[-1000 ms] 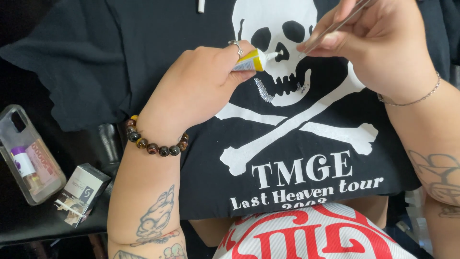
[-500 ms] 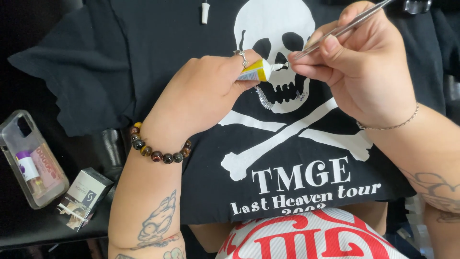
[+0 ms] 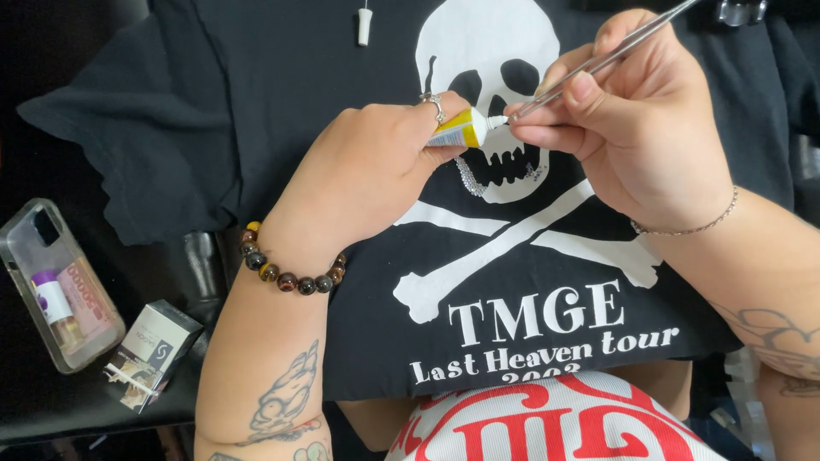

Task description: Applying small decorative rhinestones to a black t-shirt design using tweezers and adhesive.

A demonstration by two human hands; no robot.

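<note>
The tube (image 3: 461, 130), small and yellow with a white nozzle, sat pinched in the left hand (image 3: 376, 175) above the black shirt (image 3: 256, 128), its nozzle meeting the tip of a thin metal tool (image 3: 611, 58).

Nearest the camera lay a red-and-white ribbed garment (image 3: 555, 423) at the bottom edge. Just beyond it the shirt's lower hem draped over the lap, white lettering across it, with crossed bones printed above.

To the left, on the dark surface (image 3: 51, 401), a small grey box (image 3: 154, 350) lay tilted, and beside it a clear phone case (image 3: 51, 282) held a small bottle with a purple cap.

The left forearm, tattooed, rose from the bottom edge; a bracelet (image 3: 290, 275) of dark and amber beads circled the wrist. The left hand was curled shut around the tube, a ring on one finger, only the tube's front end showing past the thumb.

The right hand (image 3: 632, 137) came in from the right, a thin chain at its wrist, its fingers closed in a pen-like grip on the tool, which slanted up toward the top right corner. Both hands hovered over the white skull (image 3: 487, 51) print, where a curved line of tiny sparkling stones ran along the jaw.

Farther up, a small white tag (image 3: 365, 24) lay near the shirt's collar.
</note>
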